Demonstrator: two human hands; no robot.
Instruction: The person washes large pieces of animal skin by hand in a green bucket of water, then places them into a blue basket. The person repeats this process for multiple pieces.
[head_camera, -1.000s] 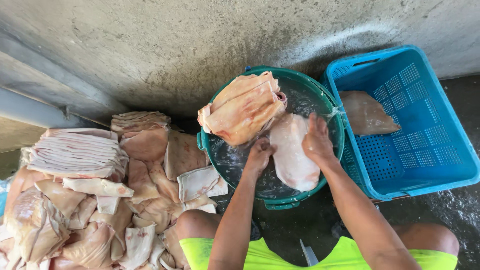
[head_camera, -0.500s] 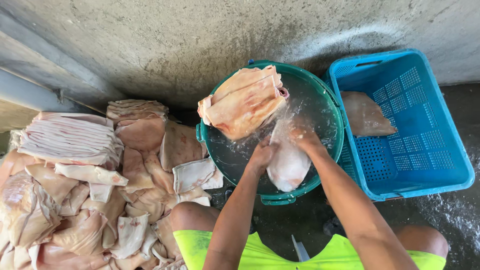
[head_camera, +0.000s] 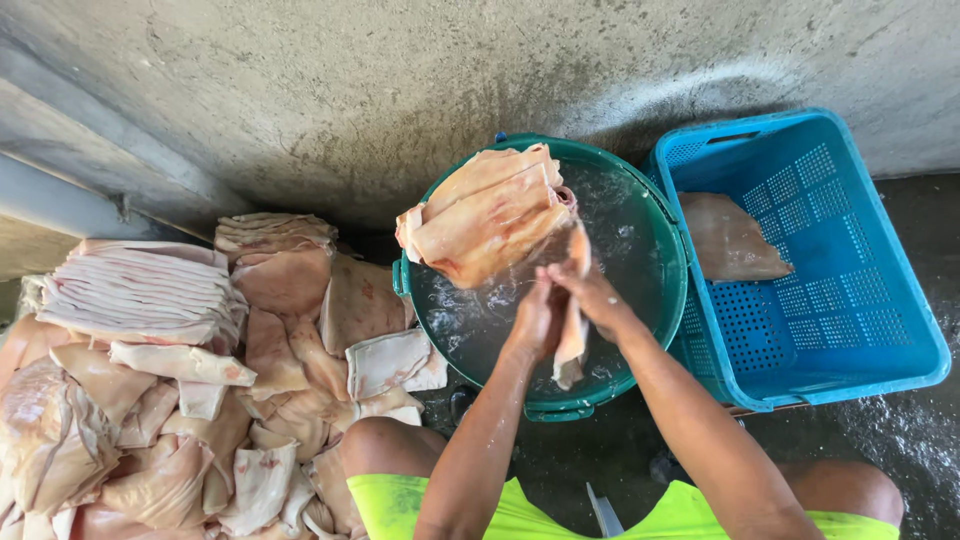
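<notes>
Both hands are over a green tub (head_camera: 668, 215) of water. My left hand (head_camera: 535, 320) and my right hand (head_camera: 592, 292) press together on a pale slab of raw skin (head_camera: 573, 345), held on edge and dripping above the water. A stack of similar pinkish slabs (head_camera: 485, 215) rests across the tub's left rim. To the right stands a blue perforated crate (head_camera: 850, 290) with one slab (head_camera: 728, 240) lying inside it.
A large heap of pale skin pieces (head_camera: 200, 380) covers the floor at the left, some stacked flat (head_camera: 140, 290). A concrete wall (head_camera: 400, 90) runs along the back. The floor (head_camera: 900, 440) at the right is dark and wet. My knees flank the tub.
The slab lay flat in the water under my spread hands; both hands have since folded it, drawn together and lifted it on edge out of the water.
</notes>
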